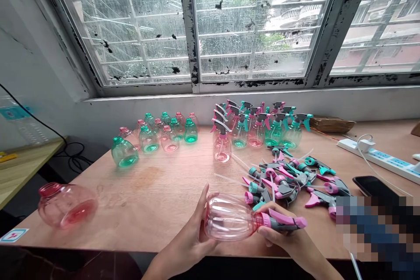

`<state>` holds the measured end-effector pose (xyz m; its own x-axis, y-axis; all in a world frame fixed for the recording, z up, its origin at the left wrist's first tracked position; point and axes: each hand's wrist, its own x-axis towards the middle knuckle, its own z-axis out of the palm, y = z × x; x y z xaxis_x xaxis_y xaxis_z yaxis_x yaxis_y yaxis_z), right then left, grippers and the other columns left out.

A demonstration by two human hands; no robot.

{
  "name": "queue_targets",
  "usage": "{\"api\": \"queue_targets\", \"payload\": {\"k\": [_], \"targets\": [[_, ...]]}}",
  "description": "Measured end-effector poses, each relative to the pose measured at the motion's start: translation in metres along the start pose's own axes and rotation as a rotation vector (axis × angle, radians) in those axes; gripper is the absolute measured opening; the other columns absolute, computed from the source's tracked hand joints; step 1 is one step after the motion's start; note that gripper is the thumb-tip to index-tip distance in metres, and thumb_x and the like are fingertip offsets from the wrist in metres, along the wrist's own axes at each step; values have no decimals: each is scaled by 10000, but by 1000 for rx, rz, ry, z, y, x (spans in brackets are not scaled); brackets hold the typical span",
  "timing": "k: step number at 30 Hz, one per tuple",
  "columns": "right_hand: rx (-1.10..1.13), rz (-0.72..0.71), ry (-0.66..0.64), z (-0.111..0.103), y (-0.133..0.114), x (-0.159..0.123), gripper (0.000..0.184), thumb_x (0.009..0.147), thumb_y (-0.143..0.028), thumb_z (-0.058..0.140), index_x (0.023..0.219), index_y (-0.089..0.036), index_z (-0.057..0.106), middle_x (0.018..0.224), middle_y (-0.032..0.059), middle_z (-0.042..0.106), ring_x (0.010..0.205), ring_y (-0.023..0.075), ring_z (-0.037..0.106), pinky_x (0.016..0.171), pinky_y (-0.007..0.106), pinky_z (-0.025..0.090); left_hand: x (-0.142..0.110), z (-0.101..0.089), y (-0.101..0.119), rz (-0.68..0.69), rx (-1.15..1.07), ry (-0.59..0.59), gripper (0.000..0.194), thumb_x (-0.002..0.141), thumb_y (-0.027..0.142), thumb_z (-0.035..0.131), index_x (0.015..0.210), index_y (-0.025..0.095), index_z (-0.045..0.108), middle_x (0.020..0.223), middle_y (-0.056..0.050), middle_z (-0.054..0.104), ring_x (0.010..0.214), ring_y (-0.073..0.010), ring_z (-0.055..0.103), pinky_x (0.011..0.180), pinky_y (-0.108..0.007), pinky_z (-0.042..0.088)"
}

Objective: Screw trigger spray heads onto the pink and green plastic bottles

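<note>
Holding a pink spray bottle on its side, the left hand cups the bottle's round body from below, its fingers curling up the near side. The right hand closes around the neck end, its fingers tucked under a pink-and-gray sprayer head, whose nozzle points away to the right. The head's pink collar sits against the bottle's neck, but how tightly it is fastened cannot be told. Both hands hold the bottle just above the near edge of the wooden tabletop.

Just beyond the right hand lies a heap of loose sprayer heads, with thin clear tubes trailing from several. Farther beyond it stand upright bottles with sprayers fitted. Beyond the left hand, a cluster of green and pink bottles without sprayers stands near the window sill. Well to the left of that hand, a larger pink bottle lies on its side. To the right of the right hand are a power strip and a black phone, the phone partly hidden by a blurred patch.
</note>
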<state>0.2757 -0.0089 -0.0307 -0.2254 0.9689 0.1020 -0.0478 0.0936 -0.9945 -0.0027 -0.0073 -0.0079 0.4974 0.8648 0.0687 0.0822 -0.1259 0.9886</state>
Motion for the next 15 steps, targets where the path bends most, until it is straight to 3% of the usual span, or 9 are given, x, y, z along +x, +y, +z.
{"api": "queue_targets", "payload": {"k": [4,7,15], "targets": [[-81,-4,38,0,1,1,236,755,-364,832,905,-239,698,650,-51,600,545,141,510,510,233,417,0,-1,-1,-20,-20,-4,1233,755,286,885,1602,366,-7,1680,-93,196,1540,-314,214,1270,-480,144],[-157,-32,70,-2,2,2,231,722,-304,854,894,-241,714,710,-42,629,590,141,507,525,222,403,-1,-3,0,-13,-19,-19,1138,789,338,856,1607,351,65,1689,-87,171,1550,-314,183,1267,-475,169],[-33,19,-8,-3,3,0,266,772,-403,818,946,-253,684,635,-65,549,527,137,469,512,237,398,0,-2,1,1,91,-6,1079,860,281,788,1599,393,11,1678,-70,225,1534,-302,244,1274,-495,114]]}}
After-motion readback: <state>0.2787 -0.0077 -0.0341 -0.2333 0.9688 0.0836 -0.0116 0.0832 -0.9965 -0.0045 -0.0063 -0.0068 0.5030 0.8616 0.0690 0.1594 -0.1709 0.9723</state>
